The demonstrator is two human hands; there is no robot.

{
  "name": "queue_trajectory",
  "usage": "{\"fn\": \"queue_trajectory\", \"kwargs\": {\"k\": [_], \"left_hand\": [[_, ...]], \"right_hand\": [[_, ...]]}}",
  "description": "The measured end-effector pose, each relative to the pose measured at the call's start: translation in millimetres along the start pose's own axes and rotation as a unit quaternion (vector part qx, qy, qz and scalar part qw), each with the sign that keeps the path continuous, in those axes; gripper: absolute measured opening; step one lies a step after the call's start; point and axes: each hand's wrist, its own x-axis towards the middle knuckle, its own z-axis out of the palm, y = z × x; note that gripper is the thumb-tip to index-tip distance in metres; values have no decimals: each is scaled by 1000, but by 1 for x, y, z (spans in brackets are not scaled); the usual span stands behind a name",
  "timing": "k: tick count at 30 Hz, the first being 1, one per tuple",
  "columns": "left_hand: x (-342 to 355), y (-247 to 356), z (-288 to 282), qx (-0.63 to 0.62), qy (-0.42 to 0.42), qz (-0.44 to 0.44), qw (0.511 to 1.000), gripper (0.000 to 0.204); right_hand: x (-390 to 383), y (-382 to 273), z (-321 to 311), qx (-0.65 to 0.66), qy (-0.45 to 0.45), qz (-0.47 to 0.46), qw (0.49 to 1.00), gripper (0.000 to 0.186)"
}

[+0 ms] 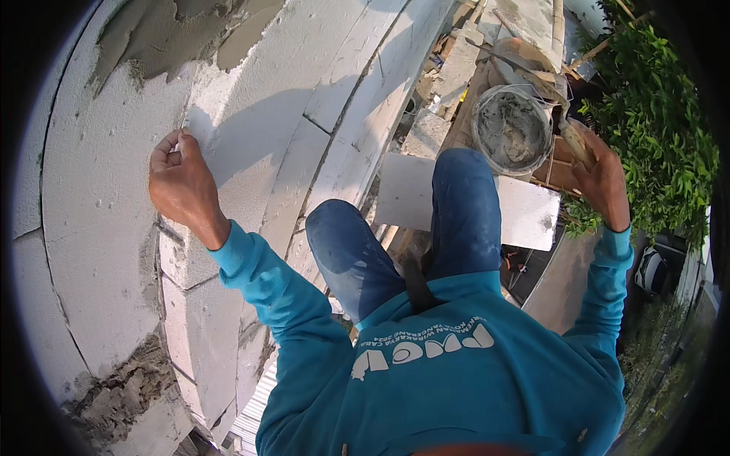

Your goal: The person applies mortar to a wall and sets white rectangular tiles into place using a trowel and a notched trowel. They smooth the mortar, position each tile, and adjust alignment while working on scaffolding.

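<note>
At the edge of the white block wall [99,182], my left hand [188,182] is closed, thumb and index fingertip pinched together. What they hold, if anything, is too small to make out. On the right, my right hand [606,182] grips the pale wooden handle of a trowel [576,144]. The trowel's neck reaches up past the right rim of a bucket [480,144]; its blade is hard to separate from the things behind. Wet grey mortar [513,125] fills the bucket, its surface scooped and uneven.
Grey mortar [163,38] coats the upper wall, with a rough patch [125,399] lower left. A pale slab [403,190] lies beneath my knees. Planks, rubble and a long-handled tool [509,59] surround the bucket's far side. Leafy branches [654,114] crowd the right.
</note>
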Motion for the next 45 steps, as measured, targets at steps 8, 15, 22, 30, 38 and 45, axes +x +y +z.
{"fn": "queue_trajectory", "kwargs": {"k": [8, 15, 22, 30, 38, 45], "left_hand": [[0, 2, 7, 16, 18, 13, 1000, 22], [5, -4, 8, 12, 14, 1, 1000, 21], [2, 7, 7, 15, 3, -22, 1000, 20], [3, 3, 6, 4, 17, -3, 1000, 18], [5, 7, -2, -17, 18, -15, 1000, 16], [1, 2, 2, -42, 32, -4, 999, 14]], "right_hand": [[-50, 159, 146, -106, -134, 135, 976, 45], [-41, 127, 99, 366, -284, 442, 768, 45], [-99, 139, 82, 577, -224, 436, 654, 55], [-51, 87, 78, 638, -197, 296, 683, 65], [121, -76, 57, 294, -30, -167, 941, 56], [130, -192, 58, -45, -1, -271, 962, 57]]}}
